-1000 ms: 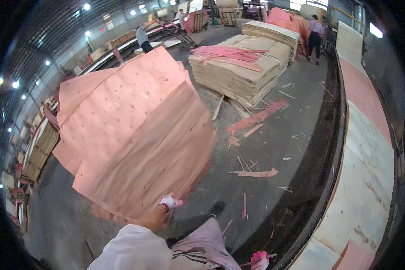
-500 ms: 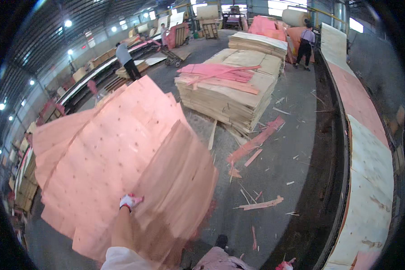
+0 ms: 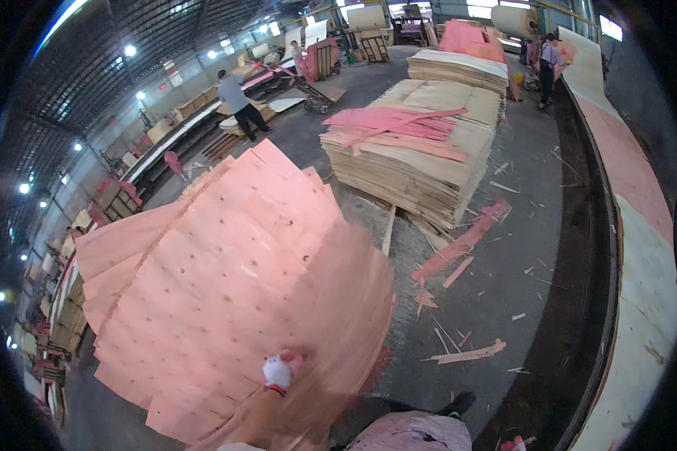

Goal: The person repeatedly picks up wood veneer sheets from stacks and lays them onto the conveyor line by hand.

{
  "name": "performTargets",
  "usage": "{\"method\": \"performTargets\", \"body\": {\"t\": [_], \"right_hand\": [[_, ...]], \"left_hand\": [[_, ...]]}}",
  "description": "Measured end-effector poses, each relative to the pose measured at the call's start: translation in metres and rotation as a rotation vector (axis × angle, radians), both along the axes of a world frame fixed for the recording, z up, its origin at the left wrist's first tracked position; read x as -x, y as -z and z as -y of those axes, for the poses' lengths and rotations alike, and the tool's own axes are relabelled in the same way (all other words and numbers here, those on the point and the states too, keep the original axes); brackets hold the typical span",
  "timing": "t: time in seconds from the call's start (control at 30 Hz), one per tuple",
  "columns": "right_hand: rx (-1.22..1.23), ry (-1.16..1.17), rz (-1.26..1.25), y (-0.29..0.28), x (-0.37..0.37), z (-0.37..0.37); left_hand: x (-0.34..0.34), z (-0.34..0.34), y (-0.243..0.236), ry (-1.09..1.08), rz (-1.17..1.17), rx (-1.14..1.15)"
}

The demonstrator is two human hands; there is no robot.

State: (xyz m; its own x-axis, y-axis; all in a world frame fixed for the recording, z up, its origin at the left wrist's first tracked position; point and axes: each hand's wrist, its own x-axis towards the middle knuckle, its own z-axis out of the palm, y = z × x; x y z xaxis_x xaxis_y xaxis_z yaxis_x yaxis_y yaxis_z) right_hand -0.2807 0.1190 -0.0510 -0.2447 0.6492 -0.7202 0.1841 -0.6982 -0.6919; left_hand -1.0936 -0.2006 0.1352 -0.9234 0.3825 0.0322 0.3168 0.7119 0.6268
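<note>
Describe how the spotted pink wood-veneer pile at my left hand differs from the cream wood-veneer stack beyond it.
The pink wood-veneer pile fans out unevenly, while the cream wood-veneer stack forms a neater block. Dark spots dot the pink pile's top, whereas loose pink strips lie across the cream stack's. Both are layers of thin sheets.

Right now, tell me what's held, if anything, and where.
The left hand is over the pink sheets, toward their near side; whether it grips cannot be told. The right hand is mostly cut off, its hold unclear.
</note>
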Motion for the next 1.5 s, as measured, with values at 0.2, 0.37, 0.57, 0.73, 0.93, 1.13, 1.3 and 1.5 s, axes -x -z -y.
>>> {"method": "performTargets", "body": {"t": [0.2, 0.37, 0.57, 0.73, 0.93, 1.13, 1.3, 1.5], "right_hand": [[0.297, 0.508, 0.329, -0.088, 0.039, -0.065], [0.196, 0.454, 0.081, -0.042, 0.011, -0.131], [-0.163, 0.286, 0.012, -0.126, 0.127, -0.284], [-0.242, 0.367, 0.077, -0.175, 0.138, -0.398], [-0.123, 0.605, -0.338, -0.192, 0.178, -0.518], [-0.118, 0.734, -0.473, -0.223, 0.198, -0.657], [-0.384, 1.075, -0.436, -0.202, 0.151, -0.734], [-0.527, 1.222, -1.101, -0.203, 0.124, -0.715]], "left_hand": [[-0.105, -0.124, -0.155, 0.258, -0.095, 0.305], [-0.125, -0.261, -0.222, 0.492, -0.301, 0.171], [-0.174, -0.384, -0.289, 0.629, -0.662, -0.060], [-0.191, -0.507, -0.351, 0.677, -0.529, -0.191], [-0.132, -0.624, -0.466, 0.625, -0.737, -0.464], [-0.118, -0.788, -0.568, 0.839, -0.432, -0.901], [-0.125, -1.009, -0.596, 1.016, -0.481, -1.117], [-0.203, -1.244, -0.631, 1.495, -0.631, -0.834]]}}
